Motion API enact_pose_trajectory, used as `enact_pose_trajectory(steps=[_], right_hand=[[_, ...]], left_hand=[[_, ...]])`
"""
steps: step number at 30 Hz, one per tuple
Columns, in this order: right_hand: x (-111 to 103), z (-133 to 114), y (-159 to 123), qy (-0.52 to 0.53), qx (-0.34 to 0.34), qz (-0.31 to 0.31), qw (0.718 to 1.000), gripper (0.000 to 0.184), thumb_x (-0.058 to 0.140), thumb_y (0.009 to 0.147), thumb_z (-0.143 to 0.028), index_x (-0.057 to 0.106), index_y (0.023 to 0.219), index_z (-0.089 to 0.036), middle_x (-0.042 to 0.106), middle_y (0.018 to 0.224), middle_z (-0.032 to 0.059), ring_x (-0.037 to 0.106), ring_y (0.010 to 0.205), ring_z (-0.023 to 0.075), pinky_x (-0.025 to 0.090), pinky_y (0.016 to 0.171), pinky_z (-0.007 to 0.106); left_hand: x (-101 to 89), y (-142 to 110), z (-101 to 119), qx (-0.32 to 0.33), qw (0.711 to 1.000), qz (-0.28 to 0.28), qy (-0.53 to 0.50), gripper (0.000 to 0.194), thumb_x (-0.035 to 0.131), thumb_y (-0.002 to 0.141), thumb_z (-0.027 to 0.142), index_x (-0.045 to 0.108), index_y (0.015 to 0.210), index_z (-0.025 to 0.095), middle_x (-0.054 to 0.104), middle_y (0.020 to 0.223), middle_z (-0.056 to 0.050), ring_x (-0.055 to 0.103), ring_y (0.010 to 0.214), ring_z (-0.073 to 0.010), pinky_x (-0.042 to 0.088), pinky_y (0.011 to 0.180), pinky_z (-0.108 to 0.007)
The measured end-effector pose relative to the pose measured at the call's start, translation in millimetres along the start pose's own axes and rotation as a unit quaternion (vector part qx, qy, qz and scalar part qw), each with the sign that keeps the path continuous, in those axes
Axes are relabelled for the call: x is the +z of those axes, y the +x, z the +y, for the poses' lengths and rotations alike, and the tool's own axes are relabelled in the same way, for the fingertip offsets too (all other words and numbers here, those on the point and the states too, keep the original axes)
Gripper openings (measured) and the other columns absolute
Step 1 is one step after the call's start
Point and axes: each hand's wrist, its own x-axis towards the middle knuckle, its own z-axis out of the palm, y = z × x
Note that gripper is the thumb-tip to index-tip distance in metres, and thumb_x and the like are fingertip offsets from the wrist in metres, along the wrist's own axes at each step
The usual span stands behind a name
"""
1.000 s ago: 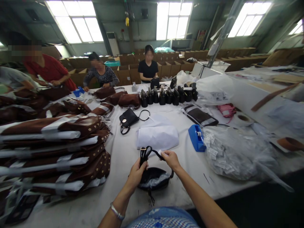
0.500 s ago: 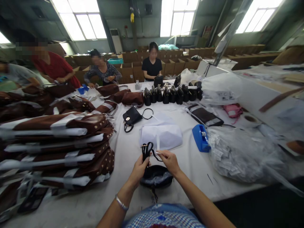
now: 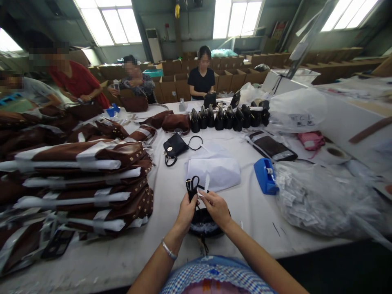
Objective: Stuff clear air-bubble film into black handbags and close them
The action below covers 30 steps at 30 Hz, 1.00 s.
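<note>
My left hand (image 3: 186, 210) is closed around a black bag strap (image 3: 192, 184), gathered into upright loops with a gold-coloured buckle near the top. Close beside it, my right hand (image 3: 217, 206) pinches a narrow white strip (image 3: 207, 182) whose near end lies against the strap. Fingertips of both hands almost meet there. Under the hands, near my body, sits a small black bag (image 3: 206, 229) with crumpled clear plastic on it; the hands partly cover it. White paper sheets (image 3: 214, 169) lie just beyond.
A black handbag (image 3: 176, 145) lies past the sheets. Stacked brown bags (image 3: 101, 183) rise at left. To the right are a blue tape dispenser (image 3: 265, 176) and a plastic sack of white tags (image 3: 318, 200). Several black bags (image 3: 228, 117) stand in a row. Co-workers are across the table.
My right hand has moved left to the strap, bringing the white strip against it. My left hand still holds the strap. The view has shifted slightly; a co-worker at back left now has a brown bag raised.
</note>
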Motion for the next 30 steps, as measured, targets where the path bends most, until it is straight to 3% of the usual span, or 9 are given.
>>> enact_pose_trajectory(steps=[3, 6, 9, 11, 13, 16, 22, 26, 30], right_hand=[[-6.7, -0.6, 3.9, 0.047, 0.040, 0.013, 0.998, 0.036, 0.046, 0.094, -0.046, 0.075, 0.096, -0.024, 0.067, 0.076, 0.0036, 0.059, 0.071, 0.0170, 0.043, 0.070, 0.025], [-21.3, 9.7, 11.5, 0.150, 0.164, 0.076, 0.972, 0.050, 0.045, 0.091, -0.056, 0.071, 0.074, -0.018, 0.066, 0.070, 0.0052, 0.053, 0.058, 0.0150, 0.040, 0.057, 0.025], [-38.4, 18.2, 17.4, 0.301, 0.239, 0.074, 0.920, 0.050, 0.052, 0.084, -0.061, 0.071, 0.091, -0.015, 0.067, 0.079, 0.0052, 0.041, 0.047, 0.0094, 0.032, 0.045, 0.024], [-47.3, 17.0, 17.2, 0.382, 0.237, 0.044, 0.892, 0.052, 0.060, 0.079, -0.059, 0.069, 0.106, -0.016, 0.067, 0.089, 0.0063, 0.045, 0.052, 0.0086, 0.035, 0.047, 0.022], [-53.0, 10.9, 13.0, 0.414, 0.224, 0.021, 0.882, 0.051, 0.065, 0.077, -0.056, 0.068, 0.110, -0.017, 0.067, 0.095, 0.0078, 0.054, 0.063, 0.0110, 0.041, 0.052, 0.022], [-55.5, -0.6, 1.7, 0.395, 0.215, -0.028, 0.893, 0.043, 0.064, 0.079, -0.055, 0.071, 0.098, -0.016, 0.070, 0.089, 0.0080, 0.061, 0.075, 0.0144, 0.045, 0.058, 0.022], [-39.7, -8.2, -13.5, 0.329, 0.253, -0.150, 0.897, 0.045, 0.062, 0.077, -0.058, 0.069, 0.085, -0.014, 0.070, 0.070, 0.0052, 0.060, 0.052, 0.0109, 0.041, 0.046, 0.019], [-19.3, -7.7, -10.1, 0.279, 0.245, -0.161, 0.915, 0.040, 0.056, 0.081, -0.054, 0.068, 0.082, -0.016, 0.067, 0.064, 0.0029, 0.059, 0.049, 0.0111, 0.040, 0.043, 0.019], [-9.6, -11.8, -4.1, 0.232, 0.182, -0.126, 0.947, 0.038, 0.049, 0.087, -0.048, 0.069, 0.079, -0.018, 0.065, 0.062, 0.0009, 0.056, 0.049, 0.0122, 0.042, 0.047, 0.022]], left_hand=[[-1.1, 2.9, 0.7, 0.019, 1.000, 0.024, -0.002, 0.047, 0.066, 0.078, 0.051, 0.059, 0.108, 0.014, 0.058, 0.084, -0.003, 0.049, 0.072, -0.0133, 0.041, 0.071, -0.025], [-8.3, 6.7, -0.3, 0.017, 0.999, 0.049, 0.003, 0.047, 0.065, 0.078, 0.051, 0.059, 0.107, 0.015, 0.055, 0.078, 0.000, 0.048, 0.070, -0.0121, 0.040, 0.070, -0.024], [-15.7, 10.5, -3.3, 0.016, 0.997, 0.068, 0.019, 0.046, 0.064, 0.079, 0.051, 0.060, 0.107, 0.015, 0.053, 0.075, 0.001, 0.048, 0.069, -0.0117, 0.040, 0.070, -0.024], [-18.5, 11.9, -3.9, 0.013, 0.997, 0.068, 0.031, 0.050, 0.064, 0.079, 0.052, 0.059, 0.111, 0.014, 0.054, 0.076, 0.001, 0.049, 0.069, -0.0121, 0.040, 0.067, -0.023], [-19.6, 11.7, -1.9, 0.009, 0.998, 0.058, 0.036, 0.052, 0.064, 0.077, 0.054, 0.059, 0.111, 0.015, 0.055, 0.075, 0.001, 0.049, 0.067, -0.0119, 0.040, 0.064, -0.023], [-19.9, 8.4, 5.0, 0.008, 0.999, 0.023, 0.033, 0.048, 0.063, 0.077, 0.053, 0.059, 0.106, 0.015, 0.056, 0.077, 0.000, 0.049, 0.066, -0.0113, 0.040, 0.064, -0.023], [-20.6, -1.2, 16.2, 0.050, 0.993, -0.042, 0.097, 0.034, 0.058, 0.084, 0.043, 0.060, 0.103, 0.015, 0.057, 0.080, -0.001, 0.052, 0.071, -0.0139, 0.042, 0.070, -0.025], [-17.0, -9.2, 17.1, 0.074, 0.980, -0.077, 0.170, 0.022, 0.054, 0.085, 0.038, 0.061, 0.091, 0.017, 0.059, 0.073, -0.001, 0.054, 0.069, -0.0160, 0.042, 0.068, -0.027], [-12.9, -16.0, 16.0, 0.098, 0.974, -0.110, 0.174, 0.025, 0.056, 0.084, 0.035, 0.063, 0.101, 0.018, 0.063, 0.080, -0.002, 0.057, 0.075, -0.0184, 0.043, 0.073, -0.028]])
